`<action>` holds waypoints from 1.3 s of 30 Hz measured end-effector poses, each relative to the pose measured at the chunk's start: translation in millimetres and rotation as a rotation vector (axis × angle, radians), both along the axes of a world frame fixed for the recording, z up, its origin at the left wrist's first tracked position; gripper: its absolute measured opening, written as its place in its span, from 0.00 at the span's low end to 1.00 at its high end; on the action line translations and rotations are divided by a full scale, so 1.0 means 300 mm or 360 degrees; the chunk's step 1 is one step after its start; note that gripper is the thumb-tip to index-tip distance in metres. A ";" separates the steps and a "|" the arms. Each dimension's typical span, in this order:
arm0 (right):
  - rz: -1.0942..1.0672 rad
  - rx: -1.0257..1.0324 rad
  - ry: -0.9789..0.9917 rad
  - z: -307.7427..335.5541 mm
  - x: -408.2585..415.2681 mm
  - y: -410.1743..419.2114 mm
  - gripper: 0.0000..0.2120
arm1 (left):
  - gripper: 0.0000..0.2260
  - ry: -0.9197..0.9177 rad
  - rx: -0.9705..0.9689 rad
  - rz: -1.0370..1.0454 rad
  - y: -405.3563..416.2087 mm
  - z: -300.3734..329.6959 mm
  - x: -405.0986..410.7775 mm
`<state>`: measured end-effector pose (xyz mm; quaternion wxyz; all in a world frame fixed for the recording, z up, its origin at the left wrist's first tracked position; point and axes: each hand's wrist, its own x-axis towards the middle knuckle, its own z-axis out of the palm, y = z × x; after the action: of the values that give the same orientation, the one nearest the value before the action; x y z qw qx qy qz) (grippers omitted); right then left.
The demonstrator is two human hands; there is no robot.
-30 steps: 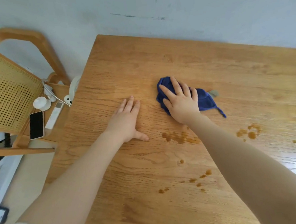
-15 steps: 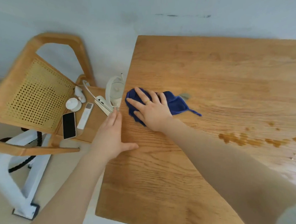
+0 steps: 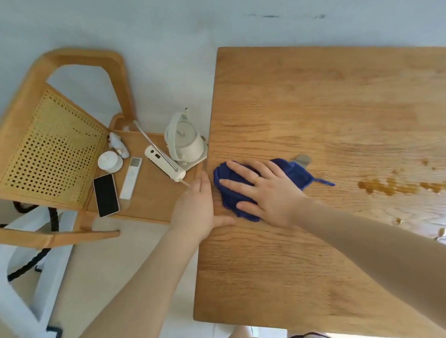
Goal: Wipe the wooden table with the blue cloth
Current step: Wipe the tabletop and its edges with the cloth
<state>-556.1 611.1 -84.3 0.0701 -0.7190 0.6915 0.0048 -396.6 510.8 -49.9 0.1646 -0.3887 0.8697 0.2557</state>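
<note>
**Operator A:** Report the position of the blue cloth [image 3: 290,174].

**Operator B:** It lies bunched on the wooden desk [image 3: 317,105], close to the desk's left edge and roughly midway along it. A thin blue loop trails from its right end, and a small grey tab shows at its upper right corner.

**Operator A:** State of the right hand [image 3: 267,192]?

**Operator B:** It lies flat on top of the cloth, palm down. Grip is wide: fingers straight and spread, pointing toward the left edge, pressing rather than clutching. A ring is visible on one finger.

**Operator A:** And the left hand [image 3: 197,209]?

**Operator B:** It is set along the left edge of the desk, just beside the cloth. Fingers are straight and held together, thumb resting on the desk top. Grip is wide; it holds nothing.

**Operator A:** Condition of the surface?

**Operator B:** Brown spill marks [image 3: 400,186] run in a streak to the right of the cloth, well apart from it, with smaller drops [image 3: 441,232] nearer the right border of the view.

**Operator A:** Surroundings?

**Operator B:** A wooden chair [image 3: 45,143] with a perforated cane back stands left of the desk. Its seat carries a white kettle [image 3: 185,142], a white power strip [image 3: 164,163], a white remote [image 3: 131,178], a dark phone [image 3: 106,194] and a small round white item [image 3: 109,161]. The kettle is the object nearest the desk edge.
</note>
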 end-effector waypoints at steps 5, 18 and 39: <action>-0.0670 0.0069 -0.0031 0.002 -0.154 -0.121 0.26 | 0.54 -0.0100 -0.0259 -0.0126 0.002 0.015 -0.012; -0.0261 -0.0074 -0.0153 -0.008 -0.174 0.151 0.23 | 0.45 -0.0170 -0.0112 -0.0221 0.070 0.080 -0.147; -0.0479 0.0170 -0.0039 0.046 -0.463 0.256 0.25 | 0.48 -0.0085 0.0022 0.0031 0.432 0.078 -0.404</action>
<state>-694.9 687.9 -70.6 0.1166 -0.6024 0.7893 0.0222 -517.7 640.5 -26.5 0.1881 -0.4026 0.8594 0.2529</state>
